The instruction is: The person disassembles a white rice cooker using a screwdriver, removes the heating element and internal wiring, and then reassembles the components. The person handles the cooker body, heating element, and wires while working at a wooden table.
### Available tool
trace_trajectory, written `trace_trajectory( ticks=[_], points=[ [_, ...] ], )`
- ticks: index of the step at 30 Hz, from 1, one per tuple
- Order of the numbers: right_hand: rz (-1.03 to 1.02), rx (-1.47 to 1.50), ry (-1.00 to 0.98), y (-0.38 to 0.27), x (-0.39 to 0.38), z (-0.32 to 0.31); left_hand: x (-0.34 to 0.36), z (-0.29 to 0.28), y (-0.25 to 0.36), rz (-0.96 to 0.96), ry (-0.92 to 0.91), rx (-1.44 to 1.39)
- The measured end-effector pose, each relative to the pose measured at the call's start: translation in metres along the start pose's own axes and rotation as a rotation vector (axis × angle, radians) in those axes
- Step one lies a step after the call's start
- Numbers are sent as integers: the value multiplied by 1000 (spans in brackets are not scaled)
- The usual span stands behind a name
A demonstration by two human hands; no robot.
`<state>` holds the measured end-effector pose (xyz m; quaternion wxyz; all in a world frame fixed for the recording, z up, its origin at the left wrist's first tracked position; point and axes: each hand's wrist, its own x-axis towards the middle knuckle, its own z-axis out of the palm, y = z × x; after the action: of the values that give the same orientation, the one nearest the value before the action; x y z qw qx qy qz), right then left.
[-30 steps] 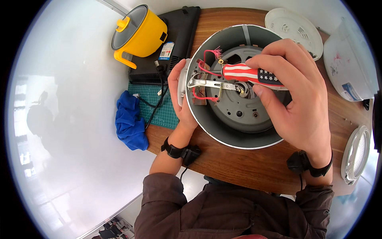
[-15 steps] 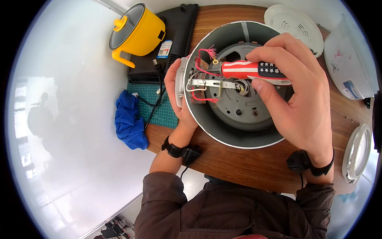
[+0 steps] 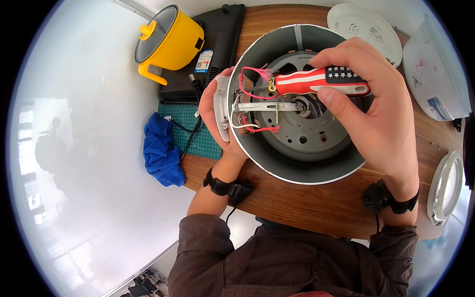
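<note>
A round grey metal housing (image 3: 300, 168) lies open toward me on the wooden table, showing a metal disc, a pale lever bar (image 3: 269, 107) and red and white wires (image 3: 253, 94) inside. My right hand (image 3: 378, 99) is closed around a screwdriver (image 3: 307, 81) with a red, white and dark blue starred handle. Its shaft points left to the housing's inner left wall; the tip is hidden among the wires. At the housing's outer left side, my left hand (image 3: 210, 106) grips a light grey plastic handle piece (image 3: 223, 109), its fingers partly hidden behind it.
A yellow pot (image 3: 175, 42) rests on a black flat device (image 3: 225, 39) at the far left. Below them lie a green cutting mat (image 3: 205, 141), a black cable and a blue cloth (image 3: 161, 151). Along the right are a white round cover (image 3: 366, 29), a translucent bin (image 3: 435, 74) and a ring-shaped lid (image 3: 445, 188).
The screwdriver's handle has turned in my right hand and shifted slightly right. The plastic piece in my left hand has tilted and moved slightly left and down, and the red wires have shifted.
</note>
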<state>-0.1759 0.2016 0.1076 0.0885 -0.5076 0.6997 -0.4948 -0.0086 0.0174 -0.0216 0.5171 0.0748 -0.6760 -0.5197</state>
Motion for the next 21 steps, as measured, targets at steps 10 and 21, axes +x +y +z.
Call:
trace_trajectory(
  ticks=[10,21],
  points=[
    [16,121,30,6,0,1,0,2,0,68,2,-16],
    [120,172,-14,3,4,-2,0,-2,1,46,-4,-29]
  ],
)
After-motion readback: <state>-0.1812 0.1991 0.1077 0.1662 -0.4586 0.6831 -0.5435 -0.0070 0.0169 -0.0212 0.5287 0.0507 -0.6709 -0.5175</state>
